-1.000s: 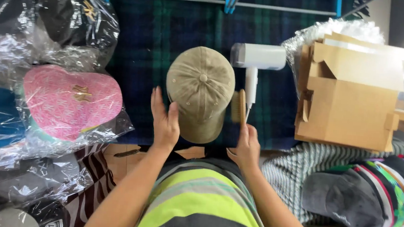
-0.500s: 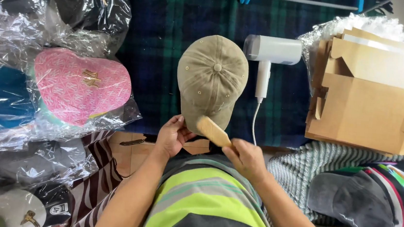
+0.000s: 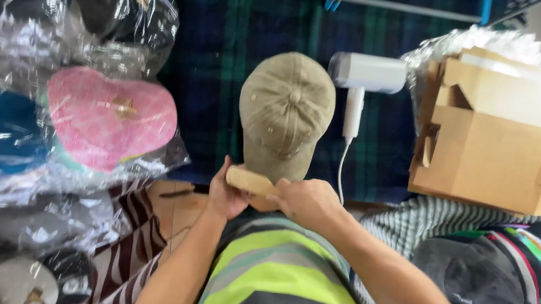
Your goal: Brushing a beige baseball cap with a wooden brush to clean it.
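A khaki baseball cap (image 3: 286, 111) lies on a dark green plaid cloth (image 3: 228, 44), its brim pointing toward me. My right hand (image 3: 308, 201) grips a small wooden brush (image 3: 250, 181) and holds it across the brim's near edge. My left hand (image 3: 226, 194) sits just under the brush at the brim; its fingers curl at the cap's edge, and whether they pinch the brim is hidden by the brush.
A white hair dryer (image 3: 361, 82) with its cord lies right of the cap. A brown cardboard box (image 3: 493, 145) stands at the right. Caps wrapped in clear plastic, one pink (image 3: 110, 118), pile up on the left. More caps (image 3: 488, 275) are stacked at lower right.
My right hand swung the brush from beside the hair dryer down and left to the brim. My left hand slid from the cap's left side to the brim's near edge.
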